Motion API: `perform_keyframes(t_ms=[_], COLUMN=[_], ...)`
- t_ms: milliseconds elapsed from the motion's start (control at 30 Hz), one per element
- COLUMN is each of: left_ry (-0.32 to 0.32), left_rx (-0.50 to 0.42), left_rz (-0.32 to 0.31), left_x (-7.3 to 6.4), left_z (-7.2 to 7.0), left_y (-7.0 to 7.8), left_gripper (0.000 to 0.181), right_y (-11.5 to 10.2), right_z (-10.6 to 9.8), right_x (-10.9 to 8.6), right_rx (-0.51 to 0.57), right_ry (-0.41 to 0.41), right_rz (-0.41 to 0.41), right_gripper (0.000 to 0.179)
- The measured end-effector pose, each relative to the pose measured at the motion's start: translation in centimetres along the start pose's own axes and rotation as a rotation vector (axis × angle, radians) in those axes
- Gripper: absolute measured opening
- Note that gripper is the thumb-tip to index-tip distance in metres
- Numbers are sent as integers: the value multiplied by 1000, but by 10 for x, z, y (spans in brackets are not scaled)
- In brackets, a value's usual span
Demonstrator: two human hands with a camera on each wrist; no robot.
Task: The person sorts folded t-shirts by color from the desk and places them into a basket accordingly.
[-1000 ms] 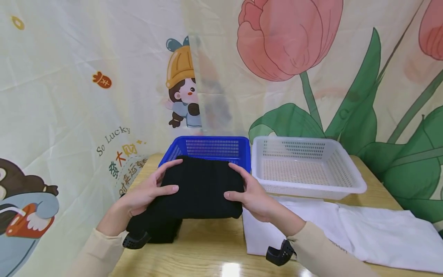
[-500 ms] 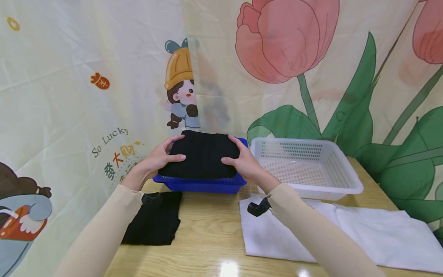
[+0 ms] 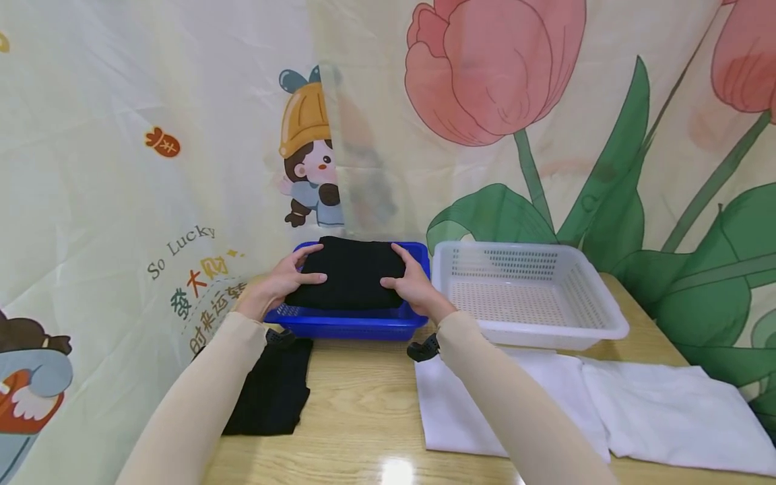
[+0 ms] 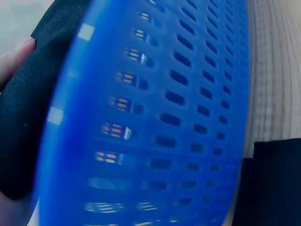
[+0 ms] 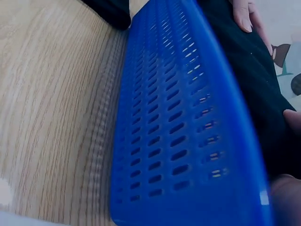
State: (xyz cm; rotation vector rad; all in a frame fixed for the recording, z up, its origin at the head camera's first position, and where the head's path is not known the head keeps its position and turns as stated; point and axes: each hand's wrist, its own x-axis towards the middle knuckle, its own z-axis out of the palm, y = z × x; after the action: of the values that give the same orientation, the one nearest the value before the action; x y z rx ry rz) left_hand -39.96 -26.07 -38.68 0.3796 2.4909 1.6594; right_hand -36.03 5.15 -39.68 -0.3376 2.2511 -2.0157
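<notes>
A folded black cloth [image 3: 351,276] is held level by its two short ends over the blue basket [image 3: 358,330], partly within its rim. My left hand [image 3: 281,281] grips the left end, thumb on top and fingers at the far edge. At the opposite end my right hand [image 3: 414,281] holds it the same way. In the left wrist view the basket's slotted wall [image 4: 174,94] hides most of the cloth [image 4: 23,103]. The right wrist view has the cloth [image 5: 249,80] behind the basket rim, with fingertips on it.
Another folded black cloth [image 3: 273,394] lies front left, partly under the left sleeve. A white basket [image 3: 515,303] stands right of the blue one. White folded cloths [image 3: 673,411] lie in front of it on the wooden table [image 3: 358,404]. A printed curtain [image 3: 212,101] hangs behind.
Both hands have carried the black cloth forward from above the table to over the blue basket, then slightly lower into it. The other black cloth has come into fuller view.
</notes>
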Motion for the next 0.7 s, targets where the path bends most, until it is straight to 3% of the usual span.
perform_keyframes(t_ms=[400,700], left_ry=[48,77], left_rx=[63,94], left_rz=[-51,-85], left_x=[4,14], left_z=[-2,2], left_y=[-25,-35], left_gripper=[83,82], right_y=[17,22], right_z=[22,23], right_x=[18,25], right_rx=[-60,-111], right_ry=[41,60], right_rz=[50,99], right_gripper=[89,88])
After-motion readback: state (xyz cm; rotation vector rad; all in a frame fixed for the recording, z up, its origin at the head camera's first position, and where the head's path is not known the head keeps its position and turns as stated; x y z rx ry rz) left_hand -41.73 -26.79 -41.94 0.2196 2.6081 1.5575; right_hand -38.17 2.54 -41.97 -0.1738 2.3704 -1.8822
